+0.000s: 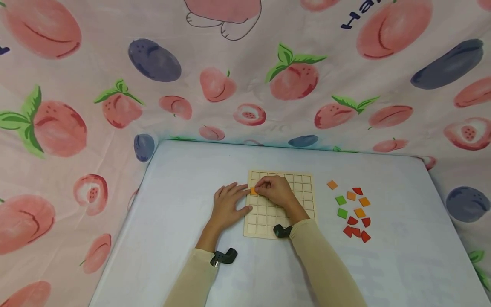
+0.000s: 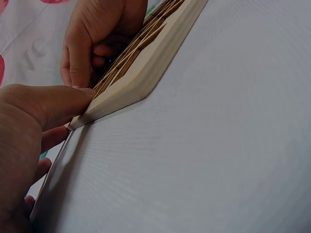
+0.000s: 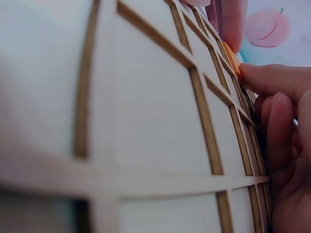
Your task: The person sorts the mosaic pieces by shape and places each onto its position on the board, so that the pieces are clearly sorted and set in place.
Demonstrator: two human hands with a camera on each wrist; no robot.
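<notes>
A pale wooden grid board (image 1: 262, 219) lies on the table beneath the two hands. On a square of its left column, toward the far end, sits an orange square tile (image 1: 253, 191). My right hand (image 1: 277, 190) reaches over the board with curled fingers, pinching this tile at its edge; the orange edge (image 3: 232, 58) shows by the thumb in the right wrist view. At the board's left side, my left hand (image 1: 227, 207) lies spread, its index fingertip close by the tile. The left thumb (image 2: 73, 101) rests on the board's edge in the left wrist view.
Right of the board lie loose pieces: several orange squares (image 1: 359, 212), two green squares (image 1: 340, 200) and several red quarter-circle pieces (image 1: 366, 236). A white cloth covers the table (image 1: 184, 179). Behind it hangs a fruit-print curtain (image 1: 238, 51).
</notes>
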